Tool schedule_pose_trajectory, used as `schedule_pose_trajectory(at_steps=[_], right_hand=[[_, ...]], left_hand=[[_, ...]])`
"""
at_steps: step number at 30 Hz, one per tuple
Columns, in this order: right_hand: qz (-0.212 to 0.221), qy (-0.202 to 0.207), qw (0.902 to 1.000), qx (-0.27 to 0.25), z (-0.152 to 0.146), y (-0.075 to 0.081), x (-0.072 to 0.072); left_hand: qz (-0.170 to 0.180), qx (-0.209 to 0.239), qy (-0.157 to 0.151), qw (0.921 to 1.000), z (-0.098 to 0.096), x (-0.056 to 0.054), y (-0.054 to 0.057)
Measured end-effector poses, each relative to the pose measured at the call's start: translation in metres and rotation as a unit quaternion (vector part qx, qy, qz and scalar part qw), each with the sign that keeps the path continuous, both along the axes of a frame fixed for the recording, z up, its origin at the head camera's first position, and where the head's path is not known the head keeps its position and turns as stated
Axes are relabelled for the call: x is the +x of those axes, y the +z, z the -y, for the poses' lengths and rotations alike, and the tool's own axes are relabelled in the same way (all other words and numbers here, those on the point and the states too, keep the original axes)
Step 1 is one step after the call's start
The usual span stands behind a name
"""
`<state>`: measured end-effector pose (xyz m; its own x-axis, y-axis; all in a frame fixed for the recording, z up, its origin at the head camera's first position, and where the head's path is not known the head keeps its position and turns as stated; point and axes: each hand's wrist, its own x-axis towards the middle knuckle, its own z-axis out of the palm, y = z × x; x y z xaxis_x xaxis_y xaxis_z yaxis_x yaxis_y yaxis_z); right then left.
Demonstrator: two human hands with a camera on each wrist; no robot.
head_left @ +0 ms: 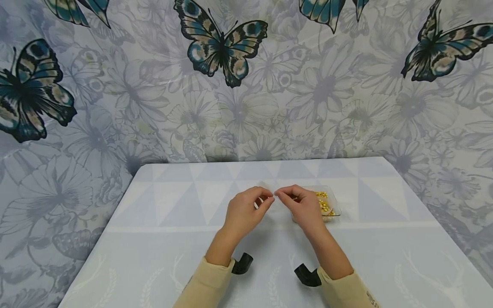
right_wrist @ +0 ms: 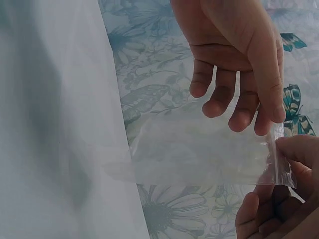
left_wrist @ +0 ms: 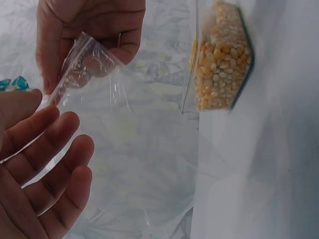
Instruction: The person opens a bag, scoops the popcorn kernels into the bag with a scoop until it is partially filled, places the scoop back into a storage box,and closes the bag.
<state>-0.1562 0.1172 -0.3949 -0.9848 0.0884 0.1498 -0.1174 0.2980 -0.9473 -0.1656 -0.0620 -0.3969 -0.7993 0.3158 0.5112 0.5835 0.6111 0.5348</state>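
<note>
A clear zip-top plastic bag (right_wrist: 209, 154) hangs between the two hands, its seal strip uppermost; I see nothing inside it. My left hand (head_left: 243, 208) pinches the bag's top edge between thumb and index finger, the other fingers loosely bent. Close by on the right, my right hand (head_left: 306, 209) pinches the same edge, its fingers curled in. In the left wrist view the bag (left_wrist: 92, 64) shows its creased mouth in front of the right hand (left_wrist: 107, 30). From the head the bag is barely visible.
A clear plastic box (head_left: 336, 205) of yellow and pale kernels that look like corn stands behind the right hand, partly hidden by it. The table (head_left: 385, 256) wears a pale patterned cover. Behind it hangs a flowered cloth (head_left: 323, 94) with butterflies. Black wrist mounts (head_left: 242, 264) stick out from the sleeves.
</note>
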Motion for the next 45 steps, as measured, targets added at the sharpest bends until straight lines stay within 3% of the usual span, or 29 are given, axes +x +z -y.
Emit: schedule_pose_trajectory(at_steps=[7,13,20,25,31,45], right_hand=[[0.022,0.028,0.9989,0.03,-0.002,-0.001,0.001],[0.014,0.053,0.9963,0.065,-0.005,-0.003,0.001],[0.007,0.056,0.9944,0.089,-0.004,-0.003,0.002],[0.007,0.053,0.9937,0.098,-0.003,-0.004,0.002],[0.003,0.059,0.9934,0.098,-0.003,-0.006,0.003],[0.028,0.097,0.993,0.063,-0.007,-0.007,-0.002]], left_hand=[[0.017,0.009,0.016,0.9997,-0.007,0.004,-0.001],[0.026,0.009,0.023,0.9994,-0.009,0.007,-0.003],[0.064,0.034,0.008,0.9974,-0.01,0.009,-0.003],[0.115,0.062,-0.018,0.9912,-0.01,0.011,-0.003],[0.175,0.086,-0.027,0.9804,-0.011,0.012,-0.001],[0.205,0.111,-0.046,0.9715,-0.01,0.011,0.0]])
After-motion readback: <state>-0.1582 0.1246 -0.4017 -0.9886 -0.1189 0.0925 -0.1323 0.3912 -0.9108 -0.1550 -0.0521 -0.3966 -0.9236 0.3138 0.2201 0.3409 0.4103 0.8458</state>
